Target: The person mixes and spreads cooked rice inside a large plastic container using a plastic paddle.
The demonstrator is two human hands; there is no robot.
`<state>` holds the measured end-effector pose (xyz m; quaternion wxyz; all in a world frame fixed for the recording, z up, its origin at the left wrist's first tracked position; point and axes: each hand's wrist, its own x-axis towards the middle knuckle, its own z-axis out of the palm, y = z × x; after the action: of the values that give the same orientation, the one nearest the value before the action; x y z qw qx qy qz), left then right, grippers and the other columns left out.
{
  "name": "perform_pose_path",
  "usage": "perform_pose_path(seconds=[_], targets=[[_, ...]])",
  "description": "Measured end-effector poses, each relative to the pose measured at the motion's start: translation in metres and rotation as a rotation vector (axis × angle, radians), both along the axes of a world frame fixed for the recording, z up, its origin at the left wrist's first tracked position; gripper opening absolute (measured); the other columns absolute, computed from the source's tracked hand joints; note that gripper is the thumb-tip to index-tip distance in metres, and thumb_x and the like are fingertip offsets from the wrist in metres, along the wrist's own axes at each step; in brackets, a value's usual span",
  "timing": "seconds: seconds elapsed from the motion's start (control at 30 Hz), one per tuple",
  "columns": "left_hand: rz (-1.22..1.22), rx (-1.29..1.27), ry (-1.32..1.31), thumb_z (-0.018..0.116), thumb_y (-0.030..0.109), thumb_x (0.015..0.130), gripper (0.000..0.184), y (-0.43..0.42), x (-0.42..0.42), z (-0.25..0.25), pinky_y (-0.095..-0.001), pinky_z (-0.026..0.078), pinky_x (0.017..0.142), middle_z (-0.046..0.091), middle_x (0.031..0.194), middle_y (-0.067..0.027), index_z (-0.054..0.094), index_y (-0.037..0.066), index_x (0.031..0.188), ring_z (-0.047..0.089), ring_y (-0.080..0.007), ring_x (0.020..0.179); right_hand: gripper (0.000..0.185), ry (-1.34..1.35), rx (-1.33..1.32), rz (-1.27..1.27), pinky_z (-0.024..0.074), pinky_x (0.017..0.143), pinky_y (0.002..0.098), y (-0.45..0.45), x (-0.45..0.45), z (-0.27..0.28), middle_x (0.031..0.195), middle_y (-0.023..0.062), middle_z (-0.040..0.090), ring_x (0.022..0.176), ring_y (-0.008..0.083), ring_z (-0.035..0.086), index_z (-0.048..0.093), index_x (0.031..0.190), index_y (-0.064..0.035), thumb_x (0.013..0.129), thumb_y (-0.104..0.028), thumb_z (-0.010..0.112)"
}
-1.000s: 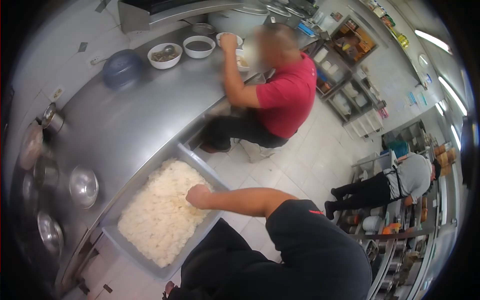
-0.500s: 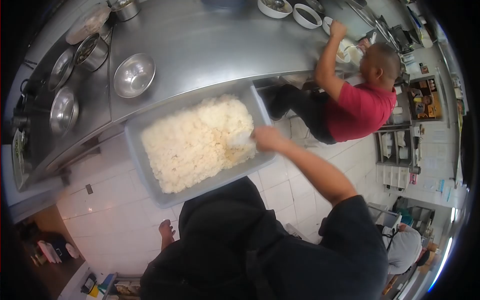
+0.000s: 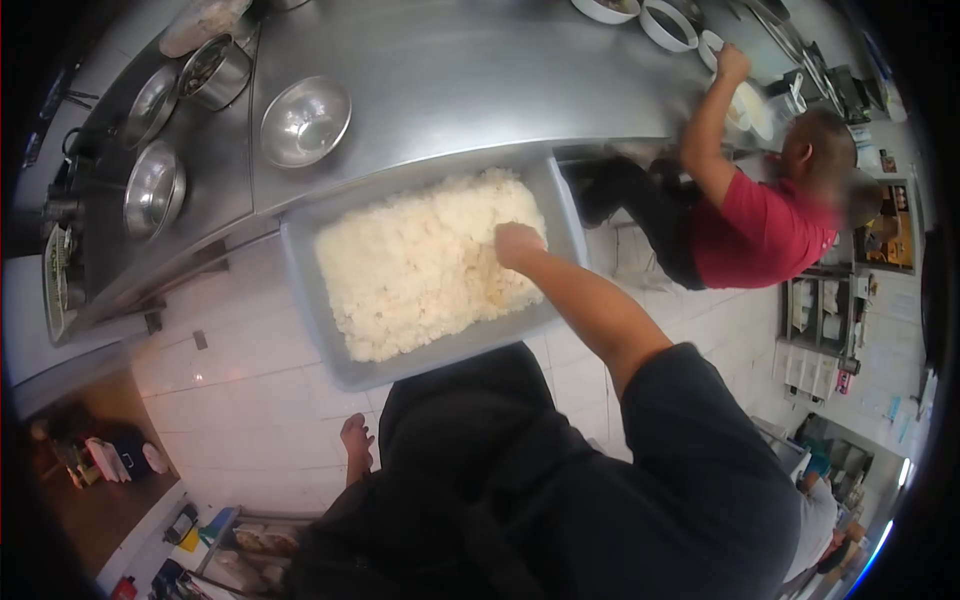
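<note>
A grey plastic tub (image 3: 355, 378) holds a broad mass of white rice (image 3: 405, 265), with a hollow and a yellowish patch toward its right side. My right hand (image 3: 519, 245) is closed over the right part of the rice; whatever its fingers hold is hidden beneath them. Below the tub, beside my dark clothing, my left hand (image 3: 356, 438) hangs over the floor with its fingers apart and nothing in it.
Along the tub's far side runs a steel counter (image 3: 450, 90), bearing a metal bowl (image 3: 306, 122), a pot (image 3: 215, 72) and white bowls (image 3: 668, 25). A person in a red shirt (image 3: 765, 230) sits at the right. Another person's grey shirt (image 3: 815, 525) shows at lower right.
The view has swung, bringing the tub upward and to the right in the picture. A pale, blurred item seen by my right hand half a second ago no longer shows. My left hand has come into fuller view.
</note>
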<state>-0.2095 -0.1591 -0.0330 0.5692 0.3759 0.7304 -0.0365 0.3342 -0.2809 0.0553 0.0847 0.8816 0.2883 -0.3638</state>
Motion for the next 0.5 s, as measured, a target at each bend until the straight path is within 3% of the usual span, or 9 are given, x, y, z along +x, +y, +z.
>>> perform_pose_path(seconds=[0.03,0.1,0.13,0.23,0.27,0.33,0.47,0.5], targets=[[-0.01,-0.01,0.0,0.063,0.026,0.09,0.041,-0.003,-0.011,-0.002,-0.0444,0.049,0.081,0.061,0.12,-0.0074,0.061,0.009,0.128,0.059,-0.0288,0.108,0.037,-0.039,0.112,-0.003,0.0562,0.087,0.0438,-0.038,-0.012,-0.02,0.111,0.0183,0.071,0.104,0.035,0.069,0.066,0.124,-0.0061,0.087,-0.009,0.058],[0.024,0.017,-0.056,0.065,0.028,0.09,0.034,-0.002,-0.026,-0.031,-0.041,0.049,0.07,0.061,0.101,-0.0034,0.063,0.011,0.12,0.056,-0.0208,0.091,0.045,-0.114,0.264,-0.1,0.0552,0.086,0.047,-0.105,-0.043,-0.042,0.106,0.0211,0.07,0.101,0.0377,0.069,0.059,0.131,-0.0107,0.086,-0.009,0.057],[-0.207,0.163,-0.193,0.066,0.025,0.088,0.03,-0.008,-0.074,-0.086,-0.0395,0.049,0.068,0.06,0.096,-0.0022,0.065,0.011,0.115,0.057,-0.0195,0.085,0.048,-0.121,0.299,-0.185,0.0546,0.086,0.0487,-0.122,-0.057,-0.04,0.104,0.0222,0.07,0.099,0.0388,0.068,0.057,0.133,-0.0135,0.085,-0.009,0.057],[0.076,0.002,0.017,0.064,0.024,0.088,0.028,-0.013,-0.032,-0.032,-0.0392,0.049,0.065,0.06,0.094,-0.0013,0.066,0.01,0.112,0.057,-0.0183,0.08,0.045,-0.096,0.324,-0.206,0.0542,0.084,0.0497,-0.132,-0.069,-0.021,0.1,0.0218,0.07,0.098,0.0384,0.068,0.059,0.13,-0.016,0.085,-0.014,0.062],[0.077,0.0,0.027,0.064,0.024,0.088,0.028,-0.013,-0.034,-0.033,-0.0392,0.049,0.065,0.06,0.094,-0.0013,0.066,0.01,0.112,0.057,-0.0183,0.08,0.044,-0.131,0.303,-0.099,0.0544,0.083,0.0496,-0.133,-0.059,-0.001,0.098,0.0209,0.07,0.097,0.0382,0.068,0.06,0.127,-0.0149,0.083,-0.016,0.065],[-0.255,0.027,-0.086,0.063,0.024,0.089,0.028,-0.005,-0.045,-0.052,-0.0374,0.049,0.065,0.06,0.095,-0.0014,0.065,0.01,0.113,0.057,-0.0173,0.08,0.04,-0.18,0.29,0.072,0.0548,0.081,0.0494,-0.121,-0.019,0.041,0.095,0.019,0.07,0.094,0.0374,0.069,0.064,0.121,-0.0138,0.082,-0.018,0.069],[-0.083,-0.049,0.032,0.064,0.025,0.09,0.029,0.009,0.003,-0.023,-0.0349,0.048,0.067,0.06,0.096,-0.0003,0.065,0.01,0.115,0.056,-0.016,0.082,0.022,-0.197,0.14,0.377,0.0571,0.081,0.0446,-0.052,0.04,0.07,0.1,0.0156,0.072,0.096,0.0327,0.071,0.072,0.105,-0.0077,0.084,-0.011,0.065],[-0.103,-0.033,0.016,0.061,0.026,0.091,0.033,0.014,0.01,-0.016,-0.0396,0.048,0.076,0.06,0.107,-0.0025,0.063,0.01,0.121,0.056,-0.0205,0.096,0.02,-0.201,0.104,0.417,0.0578,0.082,0.0428,-0.036,0.04,0.064,0.103,0.015,0.073,0.098,0.0315,0.071,0.074,0.102,-0.0061,0.085,-0.009,0.063]])
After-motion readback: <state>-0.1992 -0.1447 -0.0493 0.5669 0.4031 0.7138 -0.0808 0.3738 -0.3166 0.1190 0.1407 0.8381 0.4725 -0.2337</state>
